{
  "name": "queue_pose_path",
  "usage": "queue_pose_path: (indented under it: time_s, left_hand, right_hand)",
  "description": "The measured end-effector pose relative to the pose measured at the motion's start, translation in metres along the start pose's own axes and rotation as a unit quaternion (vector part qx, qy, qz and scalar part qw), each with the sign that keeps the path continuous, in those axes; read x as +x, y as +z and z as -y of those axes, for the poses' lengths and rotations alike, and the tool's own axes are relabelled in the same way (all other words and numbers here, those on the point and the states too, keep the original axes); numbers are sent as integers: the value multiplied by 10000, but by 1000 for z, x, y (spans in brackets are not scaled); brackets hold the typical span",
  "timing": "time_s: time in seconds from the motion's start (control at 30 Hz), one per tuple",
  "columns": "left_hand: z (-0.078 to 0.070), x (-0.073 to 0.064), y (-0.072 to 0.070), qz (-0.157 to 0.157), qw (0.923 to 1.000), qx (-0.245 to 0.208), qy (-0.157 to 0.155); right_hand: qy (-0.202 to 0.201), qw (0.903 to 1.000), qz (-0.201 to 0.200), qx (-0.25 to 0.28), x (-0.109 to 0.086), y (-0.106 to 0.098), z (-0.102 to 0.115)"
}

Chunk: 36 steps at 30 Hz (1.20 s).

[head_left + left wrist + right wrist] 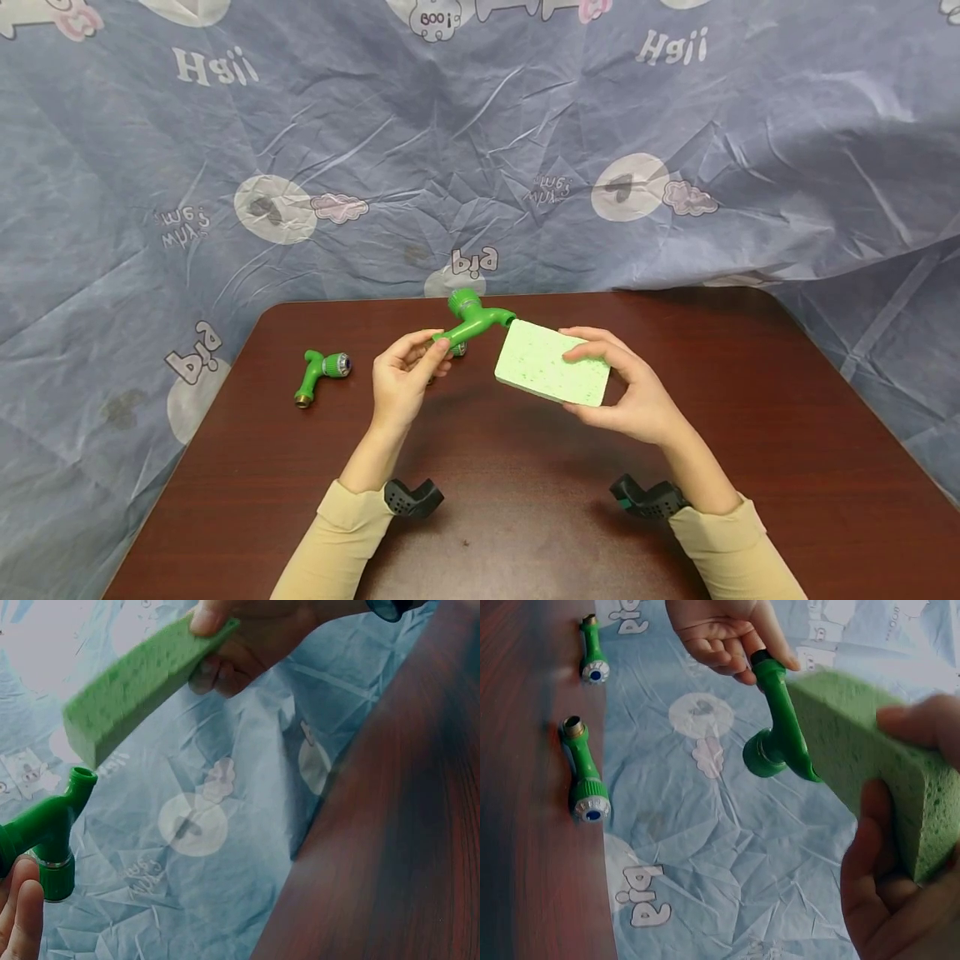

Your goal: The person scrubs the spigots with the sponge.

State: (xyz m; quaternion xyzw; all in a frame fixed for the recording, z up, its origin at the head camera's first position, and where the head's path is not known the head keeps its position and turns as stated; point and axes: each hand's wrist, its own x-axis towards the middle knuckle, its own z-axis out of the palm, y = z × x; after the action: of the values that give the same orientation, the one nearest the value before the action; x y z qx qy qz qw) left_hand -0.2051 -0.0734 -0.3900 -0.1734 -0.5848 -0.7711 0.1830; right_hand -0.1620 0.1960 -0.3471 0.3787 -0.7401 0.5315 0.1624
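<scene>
My left hand [400,385] pinches a green plastic faucet [474,320] by its inlet end, between thumb and fingers, raised over the table. Its knob points up and away, and its curved spout points right. In my right hand [637,393] is a light green sponge [551,362], a thick block gripped at its right end with the thumb on one side and fingers on the other. One corner of the sponge is right at the spout's mouth in the head view. The left wrist view shows the spout opening [84,774] just below the sponge's end [94,735].
On the brown table [525,500] at left lies a second green faucet [321,375] with a grey-ringed knob. Another green faucet [592,652] shows in the right wrist view; in the head view the left hand mostly hides it. A blue printed cloth [480,150] hangs behind the table.
</scene>
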Motion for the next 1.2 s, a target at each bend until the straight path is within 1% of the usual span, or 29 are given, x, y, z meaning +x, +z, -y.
queue_pose_path:
  time_s: [0.1, 0.17, 0.3, 0.4, 0.5, 0.6, 0.67, 0.8, 0.97, 1.1, 1.2]
  left_hand:
    - [1, 0, 1, 46, 10000, 20, -6]
    - [2, -1, 2, 98, 9999, 32, -1]
    - [3, -2, 3, 173, 9998, 73, 2]
    - [3, -2, 3, 186, 9998, 94, 16]
    - [1, -1, 2, 127, 9999, 91, 55]
    - [0, 1, 0, 49, 9999, 47, 88]
    - [-1, 1, 0, 27, 10000, 28, 84]
    - [1, -1, 2, 80, 9999, -54, 35]
    - [2, -2, 4, 149, 9997, -184, -57]
    - [1, -3, 5, 325, 9992, -178, -143]
    - [0, -4, 6, 405, 9987, -180, -233]
  right_hand:
    - [4, 9998, 199, 27, 0, 2, 0]
    - [-1, 9997, 235, 22, 0, 2, 0]
    - [-52, 9998, 151, 95, 0, -1, 0]
    - [-92, 9998, 169, 106, 0, -4, 0]
    - [-130, 9998, 85, 94, 1, -7, 0]
    - [-161, 9998, -86, 102, 1, -11, 0]
    - [-162, 9997, -107, 138, 1, -12, -1]
    - [-197, 9995, 85, 232, 1, -7, -2]
    - [-260, 9986, 225, 393, 1, -4, -1]
    - [-307, 9977, 425, 437, 1, -1, -1]
    - [-289, 9978, 450, 396, 0, 1, -2]
